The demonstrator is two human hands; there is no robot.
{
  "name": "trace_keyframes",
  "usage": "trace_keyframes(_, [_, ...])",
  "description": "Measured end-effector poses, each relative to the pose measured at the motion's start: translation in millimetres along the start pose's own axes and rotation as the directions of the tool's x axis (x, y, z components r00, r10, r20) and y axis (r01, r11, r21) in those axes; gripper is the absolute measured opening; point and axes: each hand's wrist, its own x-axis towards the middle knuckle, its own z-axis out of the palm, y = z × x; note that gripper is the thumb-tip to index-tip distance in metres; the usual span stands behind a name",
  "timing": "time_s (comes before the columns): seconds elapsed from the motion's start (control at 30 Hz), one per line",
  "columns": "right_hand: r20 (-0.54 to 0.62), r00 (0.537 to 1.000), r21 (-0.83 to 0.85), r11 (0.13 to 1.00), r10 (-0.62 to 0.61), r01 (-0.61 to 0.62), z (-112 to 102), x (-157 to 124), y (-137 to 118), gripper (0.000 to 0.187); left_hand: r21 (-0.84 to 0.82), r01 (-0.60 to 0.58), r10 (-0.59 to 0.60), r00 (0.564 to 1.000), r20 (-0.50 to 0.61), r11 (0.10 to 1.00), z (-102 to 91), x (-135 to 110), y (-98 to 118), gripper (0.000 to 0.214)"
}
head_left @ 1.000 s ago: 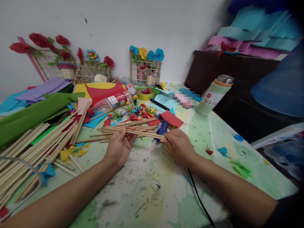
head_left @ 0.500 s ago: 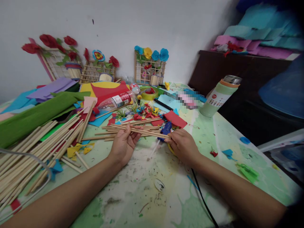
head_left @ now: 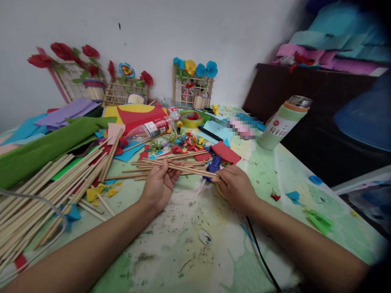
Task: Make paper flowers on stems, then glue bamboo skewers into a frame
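A few thin wooden sticks [head_left: 189, 169] are held level just above the table, between both hands. My left hand [head_left: 159, 185] lies palm up with fingers and thumb pinched on their left part. My right hand [head_left: 235, 185] is closed on their right ends, knuckles up. Under the sticks sits a small bundle of more wooden sticks [head_left: 143, 170] on the table. A blue glue gun [head_left: 213, 165] lies just behind my right hand, and its black cord [head_left: 259, 260] runs toward me.
A big heap of wooden sticks [head_left: 45, 191] fills the left. Green, purple, red and yellow foam sheets [head_left: 45, 142], a fallen plastic bottle [head_left: 149, 129], a tape roll [head_left: 192, 119], paper scraps and a green flask [head_left: 282, 122] surround the work spot. Flower-decorated stick frames [head_left: 192, 85] lean on the wall.
The view shifted slightly between the earliest frame and now. Both hands keep the same hold on the sticks, with barely any movement.
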Motion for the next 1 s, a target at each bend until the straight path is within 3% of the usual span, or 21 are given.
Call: trace_keyframes(1.0, [0.009,1.0,0.03,1.0,0.005,-0.006,0.6,-0.3,0.2,0.035,-0.009,0.009,-0.009,1.0,-0.012,1.0,1.0,0.8,0.1,0.015])
